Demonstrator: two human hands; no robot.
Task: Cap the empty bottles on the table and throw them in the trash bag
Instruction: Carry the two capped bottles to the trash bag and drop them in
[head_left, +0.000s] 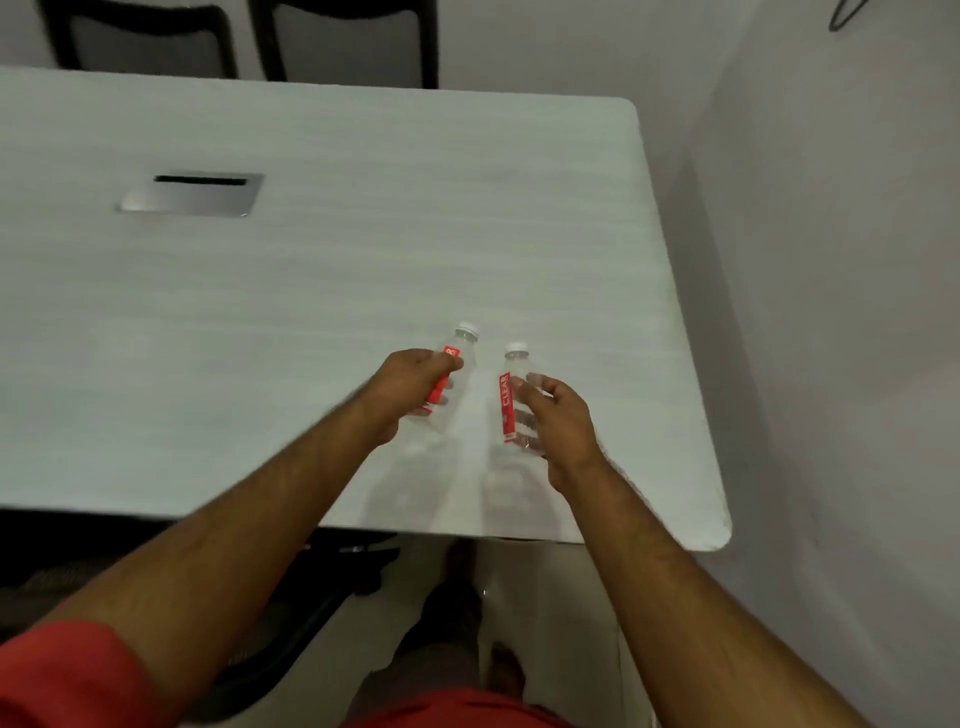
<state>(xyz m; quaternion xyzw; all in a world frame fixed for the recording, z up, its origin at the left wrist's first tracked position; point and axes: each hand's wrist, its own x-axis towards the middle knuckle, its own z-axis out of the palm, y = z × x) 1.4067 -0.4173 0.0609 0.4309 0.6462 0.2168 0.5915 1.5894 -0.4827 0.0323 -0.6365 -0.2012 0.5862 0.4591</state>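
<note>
Two clear plastic bottles stand near the front right part of the white table (311, 291), side by side but apart, with a strip of bare tabletop between them; each hand is already on its own bottle, so neither hand needs to cross over.

The left bottle (451, 382) leans, its long axis tilted with the cap end pointing away from the person and slightly right; the left hand (410, 382) is wrapped around its middle from the left side, fingers closed over the red label.

The right bottle (514, 400) is closer to upright, its long axis running almost straight away from the person; the right hand (558, 415) cups it from the right side, fingers (530, 382) curled loosely against the wall; whether this grip is fully tightened cannot be determined.

Both bottles carry a white cap: the left cap (467, 328) and the right cap (517, 347) appear seated on the necks; judged from this, capping looks done and the remaining step is disposal.

No trash bag is visible in this view; its direction from the hands cannot be stated.

Writing: the right bottle's red label reads "CLEAR" in white letters running along the bottle's length; smaller print below is illegible; the left bottle's label shows only a white mark, unreadable.
</note>
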